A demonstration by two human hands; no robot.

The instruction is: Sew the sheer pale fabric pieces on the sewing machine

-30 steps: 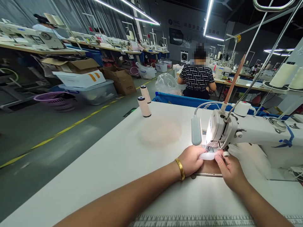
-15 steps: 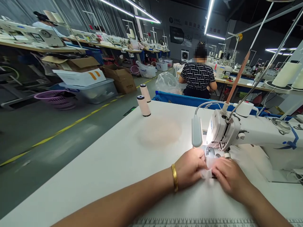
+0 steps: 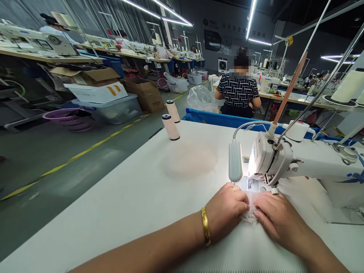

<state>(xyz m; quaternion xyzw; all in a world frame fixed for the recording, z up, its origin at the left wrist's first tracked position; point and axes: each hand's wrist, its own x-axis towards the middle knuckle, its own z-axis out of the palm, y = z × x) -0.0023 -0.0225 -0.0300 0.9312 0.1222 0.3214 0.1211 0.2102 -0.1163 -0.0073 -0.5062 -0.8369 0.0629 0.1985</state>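
Just in front of the needle of a white sewing machine (image 3: pixel 270 155), a small piece of sheer white fabric (image 3: pixel 250 214) lies between my two hands. My left hand (image 3: pixel 229 208) is closed on its left edge, fingers curled and pressed together. On the other side my right hand (image 3: pixel 280 214) grips the right edge between thumb and fingers. The machine's lamp (image 3: pixel 235 161) lights the needle area above my left hand. More pale sheer fabric (image 3: pixel 298 189) lies to the right, under the machine arm; how it joins the held piece is hidden.
Two pale pink thread cones (image 3: pixel 171 127) stand at the far left of the white table (image 3: pixel 127 212). Blue cloth (image 3: pixel 216 116) hangs along the table's back edge, with a seated co-worker (image 3: pixel 239 89) beyond. Boxes and a purple basket (image 3: pixel 66 118) stand across the aisle.
Both hands have shifted slightly towards me, away from the needle. The fabric between them is now spread flatter. The whole view has tilted slightly, and the ruler marks have nearly left the bottom edge.
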